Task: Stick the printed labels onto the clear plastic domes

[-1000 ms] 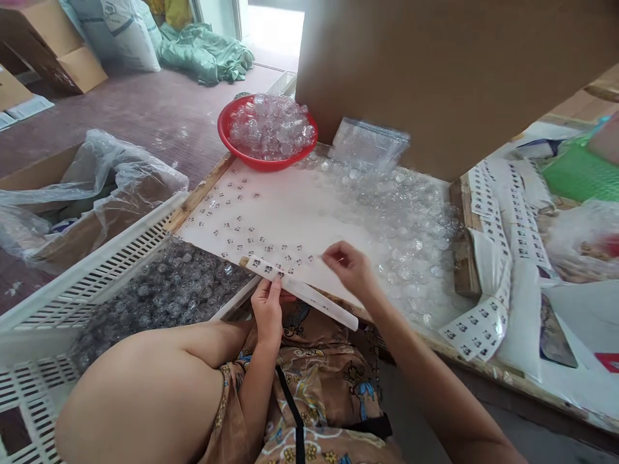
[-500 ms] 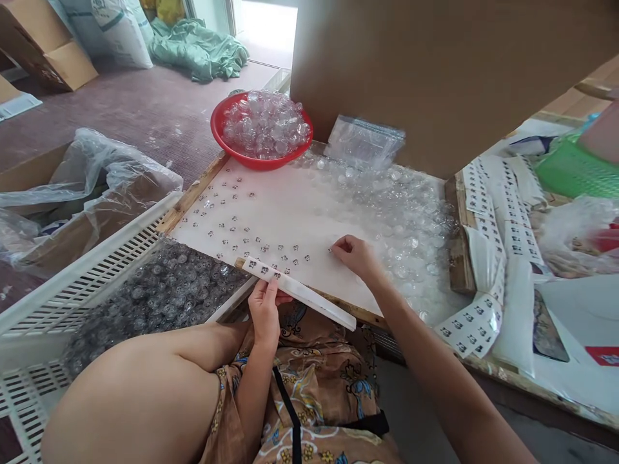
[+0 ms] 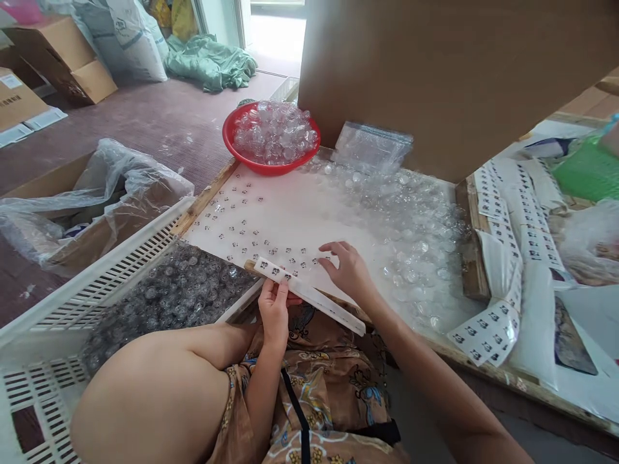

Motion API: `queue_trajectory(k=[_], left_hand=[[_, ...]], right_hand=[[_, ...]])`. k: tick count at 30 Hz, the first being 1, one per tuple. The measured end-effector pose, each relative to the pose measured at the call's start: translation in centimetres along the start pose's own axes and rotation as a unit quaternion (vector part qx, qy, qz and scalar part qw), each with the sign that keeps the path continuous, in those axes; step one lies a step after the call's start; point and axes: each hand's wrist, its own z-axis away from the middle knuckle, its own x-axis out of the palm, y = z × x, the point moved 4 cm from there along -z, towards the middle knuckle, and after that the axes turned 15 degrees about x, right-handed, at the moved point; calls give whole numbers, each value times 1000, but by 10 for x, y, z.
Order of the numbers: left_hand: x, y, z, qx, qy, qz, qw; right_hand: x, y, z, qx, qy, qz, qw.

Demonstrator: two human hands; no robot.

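Note:
My left hand (image 3: 275, 309) grips a long white sticker strip (image 3: 325, 301) printed with small black panda figures, thumb on top near its left end. The strip slants across the near edge of a white board (image 3: 300, 212). Over the board, my right hand (image 3: 352, 272) hovers with thumb and fingers apart, nothing visible between them. Just left of its fingertips lie small panda prints (image 3: 303, 251), scattered over the board's left half. Clear round plastic pieces (image 3: 411, 238) cover the right half.
A red bowl (image 3: 271, 169) heaped with clear pieces stands at the board's far left corner. A white crate (image 3: 120, 258) holds dark printed pieces at left. Panda sticker sheets (image 3: 488, 325) hang at right. Behind rises a cardboard panel (image 3: 411, 77).
My right hand's pinched thumb and fingers have spread apart, beside the nearest panda prints. My left hand keeps its hold on the strip. The whole view has shifted slightly.

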Motion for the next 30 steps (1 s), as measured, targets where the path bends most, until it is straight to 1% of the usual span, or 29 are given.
queue_trajectory(k=[3, 4, 5, 6, 8, 11, 13, 14, 16, 18, 19, 21, 23, 25, 27, 30], left_hand=[[2, 2, 1, 15, -20, -4, 1000], [2, 3, 2, 19, -21, 1, 1000], [2, 3, 2, 21, -20, 7, 1000], [1, 3, 2, 21, -19, 12, 1000], [1, 2, 1, 12, -21, 19, 1000], [0, -2, 1, -12, -29, 9, 999], [1, -4, 2, -26, -35, 5, 999], [2, -5, 3, -31, -40, 6, 999], [3, -7, 4, -36, -50, 14, 998], [4, -7, 4, -41, -46, 21, 998], [4, -8, 4, -45, -38, 24, 998], [3, -8, 3, -52, -14, 31, 998], [2, -8, 2, -56, 1, 36, 998], [1, -8, 1, -54, 4, 38, 998], [1, -7, 1, -53, 1, 37, 998], [2, -7, 2, -55, 0, 34, 998]], right_hand=[[13, -27, 20, -19, -119, -95, 988], [17, -34, 26, -20, -146, -111, 983], [20, -39, 30, -23, -158, -118, 980], [22, -41, 33, -27, -157, -118, 980], [22, -43, 38, -45, -132, -103, 985], [22, -41, 44, -98, -98, -80, 987], [22, -39, 47, -117, -89, -96, 985], [21, -38, 47, -112, -92, -112, 983], [19, -31, 39, -76, -103, -152, 980], [12, -18, 23, -21, -101, -185, 977], [7, -9, 11, 8, -90, -201, 975], [-6, 16, -15, 78, -46, -235, 968], [-18, 44, -38, 157, -7, -271, 950], [-24, 68, -54, 219, -1, -275, 936], [-25, 82, -61, 252, -15, -258, 933], [-22, 90, -63, 261, -24, -224, 939]])
